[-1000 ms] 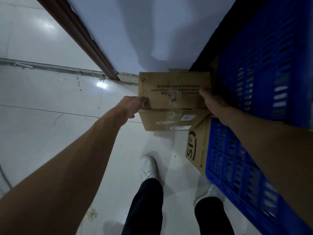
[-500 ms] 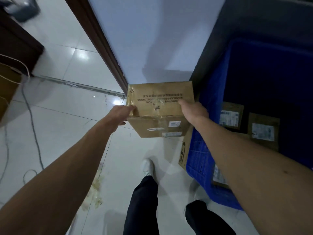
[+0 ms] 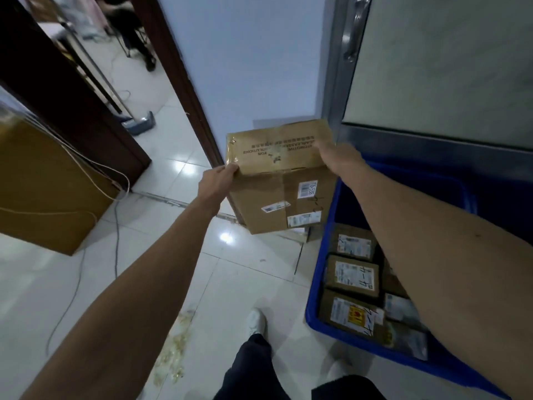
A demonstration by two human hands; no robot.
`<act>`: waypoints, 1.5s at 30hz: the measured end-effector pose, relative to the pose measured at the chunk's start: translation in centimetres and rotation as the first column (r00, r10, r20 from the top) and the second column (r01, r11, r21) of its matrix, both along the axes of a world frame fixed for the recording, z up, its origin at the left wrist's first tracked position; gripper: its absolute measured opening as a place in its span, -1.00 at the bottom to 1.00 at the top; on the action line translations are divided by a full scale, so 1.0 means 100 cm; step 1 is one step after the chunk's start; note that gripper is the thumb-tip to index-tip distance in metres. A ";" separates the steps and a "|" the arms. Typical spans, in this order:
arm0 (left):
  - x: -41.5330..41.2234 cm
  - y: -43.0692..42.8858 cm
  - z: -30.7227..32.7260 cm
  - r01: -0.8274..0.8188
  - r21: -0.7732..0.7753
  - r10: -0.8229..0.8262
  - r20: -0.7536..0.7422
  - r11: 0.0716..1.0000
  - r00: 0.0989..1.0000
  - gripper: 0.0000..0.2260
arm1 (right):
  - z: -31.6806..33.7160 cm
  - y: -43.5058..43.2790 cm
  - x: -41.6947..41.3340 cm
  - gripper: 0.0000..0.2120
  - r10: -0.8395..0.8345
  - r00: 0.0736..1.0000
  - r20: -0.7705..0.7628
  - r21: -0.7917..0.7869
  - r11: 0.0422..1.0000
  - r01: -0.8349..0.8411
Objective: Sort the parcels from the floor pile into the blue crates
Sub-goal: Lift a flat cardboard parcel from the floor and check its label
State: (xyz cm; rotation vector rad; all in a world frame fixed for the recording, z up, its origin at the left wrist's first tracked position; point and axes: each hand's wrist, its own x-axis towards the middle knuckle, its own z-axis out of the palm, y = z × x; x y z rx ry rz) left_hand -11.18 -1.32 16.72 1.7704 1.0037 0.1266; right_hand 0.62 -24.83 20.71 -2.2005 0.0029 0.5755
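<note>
Seen from the head camera, a person stood on a pale tiled floor (image 3: 86,284) and held one brown cardboard box (image 3: 284,180) out in front at arm's length. The box hung in the air, tipped so its taped top faced the camera, just left of a blue crate (image 3: 314,287) and partly over its near left corner.

The left hand (image 3: 216,183) clamped the box's left edge, its fingers (image 3: 230,168) curled over the top fold. The right hand (image 3: 339,157) pressed flat on the right side of the top face, its fingers wrapped round the far edge and mostly hidden.

The box looked stiff and fairly light, since it kept its shape under that open two-handed hold. Its glossy tape seemed likely to be slippery, so the bare card edges were probably the safer grip. One dented patch suggested the card would crush under hard squeezing.

By count: one box in hand, one crate in view, and at least five smaller labelled parcels (image 3: 353,274) lying flat inside the crate. The right forearm hid part of the crate, so more could not be ruled out.
</note>
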 end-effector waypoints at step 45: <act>0.022 -0.362 0.255 0.710 -0.156 -0.588 0.455 0.687 0.669 -0.43 | 0.277 -0.380 -0.154 0.02 -0.467 0.768 0.439 0.193 0.884 0.427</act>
